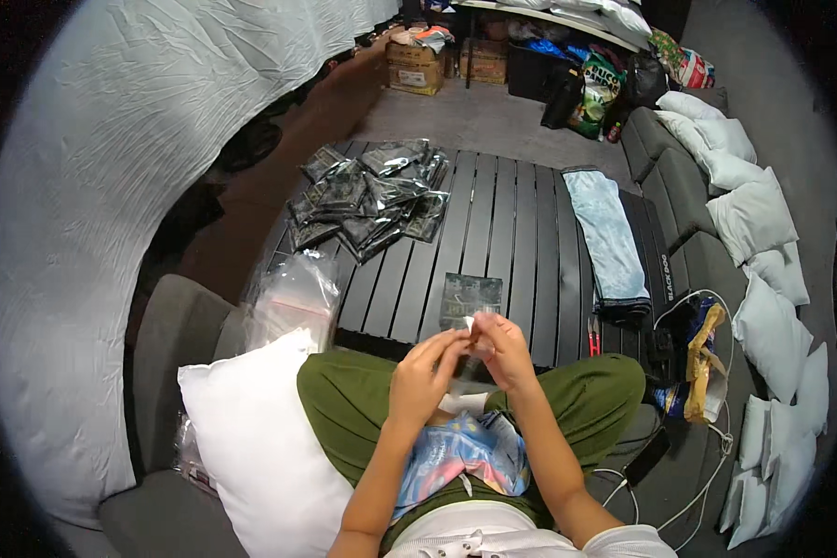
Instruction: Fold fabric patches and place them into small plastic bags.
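"Where are the hands?"

"The left hand point(423, 370) and the right hand point(504, 352) are close together, in front of the lap."

"What are the fingers doing?"

"The right hand's fingers are pinched on a small white bit point(469, 323). The left hand's fingers are bent, with their tips right next to it. I can't tell if they grip it too."

"So where is that bit?"

"Up in the hands, near the close edge of the black bench point(418, 279). A flat dark packet point(472, 290) lies just past it."

"What else do you see?"

"A big pile of shiny dark packets point(372, 200) at the far left, clear bags point(298, 296) nearer, and a white pillow point(251, 428) by the left knee."
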`<state>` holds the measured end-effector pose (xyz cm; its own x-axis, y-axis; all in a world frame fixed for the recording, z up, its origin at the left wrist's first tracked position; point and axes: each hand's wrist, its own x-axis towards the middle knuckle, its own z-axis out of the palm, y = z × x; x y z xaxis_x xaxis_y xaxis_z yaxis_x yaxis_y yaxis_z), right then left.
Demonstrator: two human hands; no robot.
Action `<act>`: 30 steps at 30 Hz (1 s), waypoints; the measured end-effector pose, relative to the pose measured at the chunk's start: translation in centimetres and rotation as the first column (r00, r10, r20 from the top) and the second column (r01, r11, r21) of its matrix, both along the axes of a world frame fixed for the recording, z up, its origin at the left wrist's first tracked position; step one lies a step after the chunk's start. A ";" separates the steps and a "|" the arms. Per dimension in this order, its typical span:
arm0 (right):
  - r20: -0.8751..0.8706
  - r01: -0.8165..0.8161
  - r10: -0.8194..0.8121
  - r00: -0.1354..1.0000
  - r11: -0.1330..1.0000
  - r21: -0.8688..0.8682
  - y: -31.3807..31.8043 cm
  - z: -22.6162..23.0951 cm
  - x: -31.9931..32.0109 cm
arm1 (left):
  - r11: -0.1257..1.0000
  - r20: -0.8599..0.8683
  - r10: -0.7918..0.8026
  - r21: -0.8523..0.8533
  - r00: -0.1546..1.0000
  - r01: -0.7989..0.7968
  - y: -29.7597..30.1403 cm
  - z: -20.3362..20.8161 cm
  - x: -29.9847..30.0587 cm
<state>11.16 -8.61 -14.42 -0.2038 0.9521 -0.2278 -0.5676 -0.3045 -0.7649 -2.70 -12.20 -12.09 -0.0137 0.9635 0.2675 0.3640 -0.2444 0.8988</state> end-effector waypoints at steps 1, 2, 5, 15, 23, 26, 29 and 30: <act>0.029 0.058 -0.058 0.998 0.998 0.024 0.1 -0.7 0.2 | 0.999 -0.145 -0.046 0.013 0.988 0.048 -0.3 0.5 0.2; 0.064 0.080 -0.083 0.995 0.996 0.036 0.3 -1.1 0.0 | 0.996 -0.291 -0.082 0.018 0.953 0.092 -0.6 0.8 0.3; 0.160 0.101 -0.117 0.980 0.989 0.108 0.5 -2.1 0.1 | 0.981 -0.412 -0.136 0.071 0.901 0.180 -0.6 -0.7 1.1; 0.727 -0.311 -0.212 0.653 0.800 0.513 -1.5 0.3 0.0 | 0.944 0.516 0.013 -0.290 0.857 0.160 0.6 -3.9 -0.8; 0.722 -0.733 -0.568 0.396 0.278 0.621 -0.6 0.2 -0.1 | 0.765 0.514 -0.017 -0.546 0.858 0.342 1.3 -2.0 -3.8; 0.751 -0.763 -0.521 0.406 0.260 0.592 -0.3 0.2 -0.5 | 0.759 0.353 -0.170 -0.549 0.920 0.350 1.7 -2.7 -4.7; 0.770 -0.795 -0.495 0.402 0.228 0.562 -0.1 0.5 -0.6 | 0.767 0.280 -0.125 -0.582 0.952 0.272 1.6 -1.8 -4.6; 0.747 -0.838 -0.576 0.333 0.182 0.514 -0.2 0.5 -0.5 | 0.768 0.279 -0.123 -0.581 0.952 0.269 1.6 -1.3 -4.4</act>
<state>10.70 -8.80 -13.94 -0.7678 0.4719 0.4334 0.3967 0.8813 -0.2569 -7.12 -10.63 -13.41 0.2080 0.9099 -0.3588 0.1520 0.3323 0.9308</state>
